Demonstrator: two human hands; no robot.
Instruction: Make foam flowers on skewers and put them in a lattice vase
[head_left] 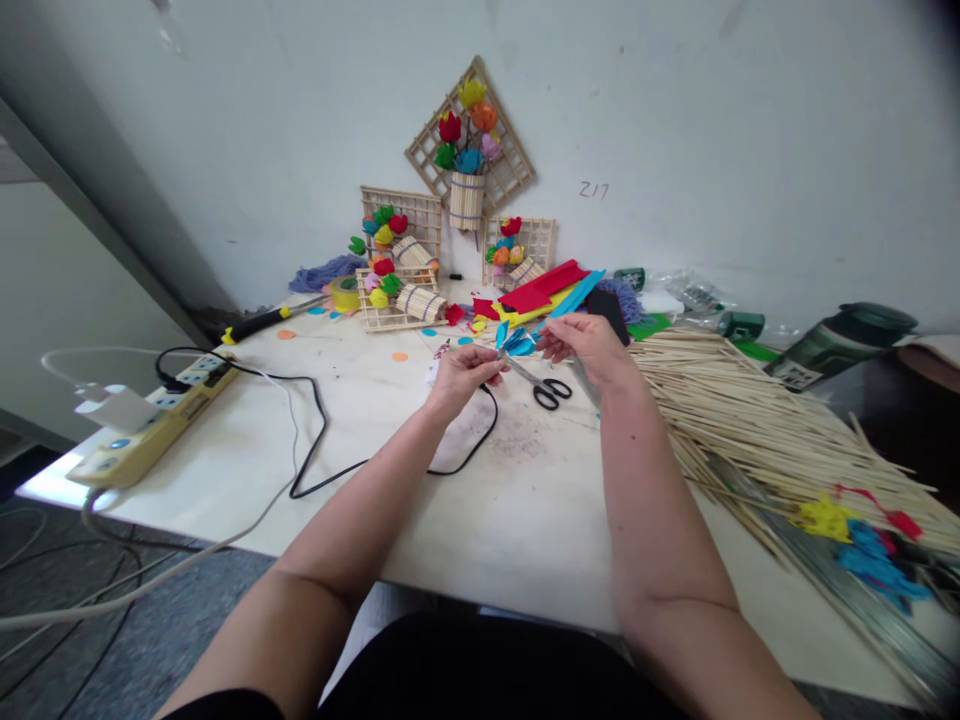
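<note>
A small blue paper flower (pixel 516 342) is held up over the middle of the table. My left hand (pixel 466 374) pinches its base between thumb and fingertips. At the flower's right edge, my right hand (pixel 579 345) has its fingertips pressed together on the blue petals; the exact contact is too small to make out. Black-handled scissors (pixel 553 394) lie on the table just below and between both hands. Strips of red paper (pixel 544 287), yellow paper (pixel 529 311) and blue paper (pixel 576 297) lie behind my hands.
Wooden lattices with paper flowers (pixel 469 140) stand against the wall. Many thin sticks (pixel 742 400) cover the right side, near a dark bottle (pixel 844 345). A power strip (pixel 154 425) sits at left, and a black cable (pixel 319 410) loops across the table.
</note>
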